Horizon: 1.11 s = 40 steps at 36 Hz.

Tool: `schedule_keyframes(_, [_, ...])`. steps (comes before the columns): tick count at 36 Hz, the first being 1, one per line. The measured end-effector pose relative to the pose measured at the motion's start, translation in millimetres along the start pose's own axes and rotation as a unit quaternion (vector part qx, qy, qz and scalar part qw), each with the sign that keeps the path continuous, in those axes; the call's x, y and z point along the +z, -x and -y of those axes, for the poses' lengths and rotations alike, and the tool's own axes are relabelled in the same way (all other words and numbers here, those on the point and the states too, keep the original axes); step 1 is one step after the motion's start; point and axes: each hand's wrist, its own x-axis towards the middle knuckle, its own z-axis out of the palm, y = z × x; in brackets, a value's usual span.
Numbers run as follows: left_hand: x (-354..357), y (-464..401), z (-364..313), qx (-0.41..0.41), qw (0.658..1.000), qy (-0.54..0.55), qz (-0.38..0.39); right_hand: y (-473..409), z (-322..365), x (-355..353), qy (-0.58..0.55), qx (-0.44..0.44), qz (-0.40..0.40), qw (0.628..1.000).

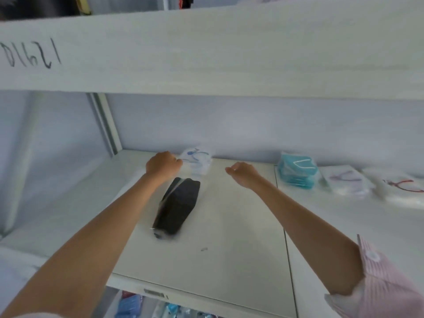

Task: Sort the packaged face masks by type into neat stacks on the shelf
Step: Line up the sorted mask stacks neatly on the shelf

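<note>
A stack of black packaged masks (176,207) lies in the middle of the white shelf (229,237). Behind it, against the back wall, sits a pile of white masks with blue loops (198,160). My left hand (163,164) is closed on that pile's left edge. My right hand (242,173) hovers to the right of it, fingers curled with nothing in them. Further right stand a stack of teal masks (297,172), a white pile with purple loops (346,180) and a white pile with red loops (403,187).
The upper shelf board (206,53) hangs low overhead, with handwriting at its left. A metal upright (105,125) stands at the back left. A seam (285,237) splits the shelf into two panels. More packaged masks (130,304) show on the shelf below.
</note>
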Motion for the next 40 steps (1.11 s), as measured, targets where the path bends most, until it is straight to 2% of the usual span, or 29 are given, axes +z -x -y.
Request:
schedule_keyframes(5, [4.7, -21.2, 21.7, -0.019, 0.995, 0.096, 0.033, -21.7, 22.4, 26.5, -0.026, 0.031, 0.015, 0.999])
schedule_keyframes(10, [16.9, -46.8, 33.1, -0.023, 0.981, 0.178, 0.081, -45.0, 34.1, 48.9, -0.131, 0.086, 0.014, 0.988])
schedule_keyframes(15, [32.7, -80.2, 35.8, -0.03, 0.963, 0.241, 0.117, -68.6, 41.9, 62.5, -0.261, 0.144, -0.029, 0.954])
schedule_keyframes(19, [54.1, -108.0, 37.8, -0.076, 0.941, 0.288, 0.163, -92.1, 41.4, 69.3, -0.325, 0.165, -0.06, 0.929])
schedule_keyframes(24, [78.8, -130.9, 39.1, -0.118, 0.914, 0.337, 0.194, -105.1, 51.8, 70.3, -0.393, 0.186, -0.052, 0.899])
schedule_keyframes(30, [86.4, -150.8, 26.8, -0.138, 0.88, 0.39, 0.232, -121.3, 60.4, 77.5, -0.392, 0.179, -0.057, 0.9])
schedule_keyframes(36, [86.4, -154.7, 15.9, -0.145, 0.872, 0.372, 0.284, -127.3, 59.7, 85.4, -0.333, 0.174, -0.08, 0.923])
schedule_keyframes(40, [82.0, -159.1, 11.0, -0.162, 0.864, 0.368, 0.305, -128.4, 57.2, 84.0, -0.361, 0.192, -0.088, 0.908])
